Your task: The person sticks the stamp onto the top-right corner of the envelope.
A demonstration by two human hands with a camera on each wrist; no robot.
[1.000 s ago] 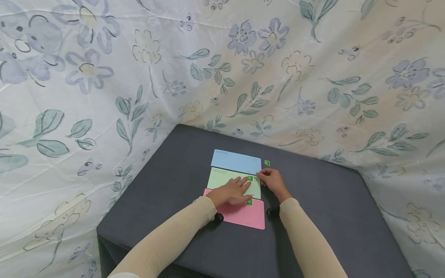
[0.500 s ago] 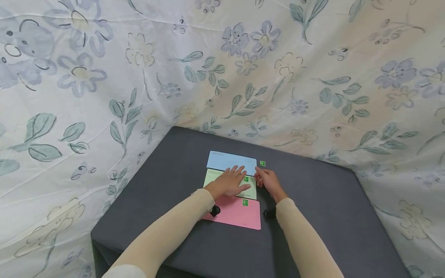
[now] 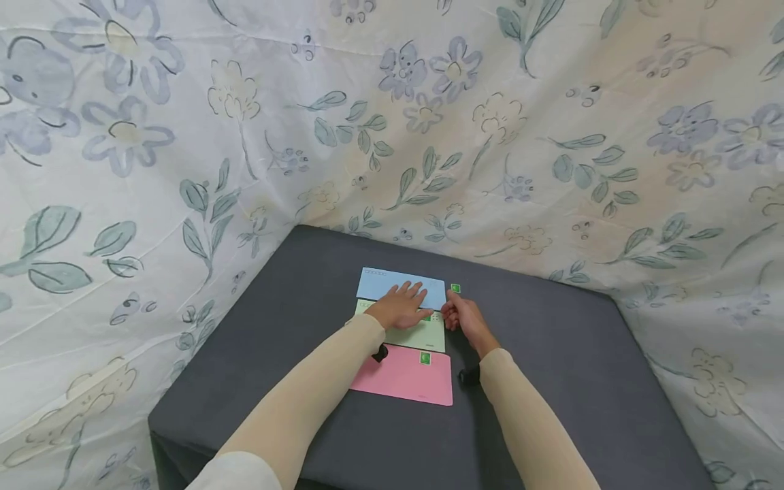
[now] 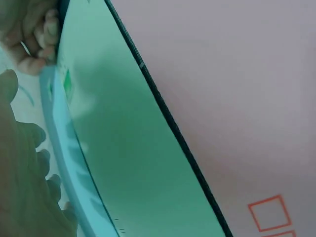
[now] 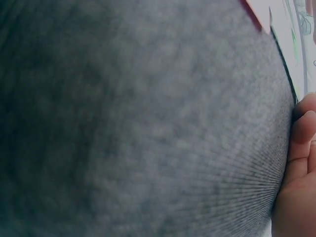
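Three envelopes lie in a column: a blue envelope [image 3: 373, 282] at the back, a pale green envelope [image 3: 429, 337] in the middle and a pink envelope [image 3: 410, 381] at the front. My left hand [image 3: 398, 307] reaches across the green one with fingers spread over the blue. A green stamp [image 3: 425, 358] is on the pink envelope; another stamp [image 4: 67, 86] on the green one is partly covered by my left thumb in the head view. Beside the blue and green envelopes' right edges is my right hand [image 3: 467, 321], fingers loosely curled, with nothing visible between them.
One loose green stamp [image 3: 456, 288] lies on the dark grey tabletop [image 3: 551, 381], right of the blue envelope. Floral curtains [image 3: 275, 102] stand behind and beside the table. A black wrist device [image 3: 469, 376] sits at my right cuff.
My left hand has slid from the green envelope back onto the blue one, baring more of the pink. The right hand has shifted slightly back, away from the green envelope's corner. The view has drifted.
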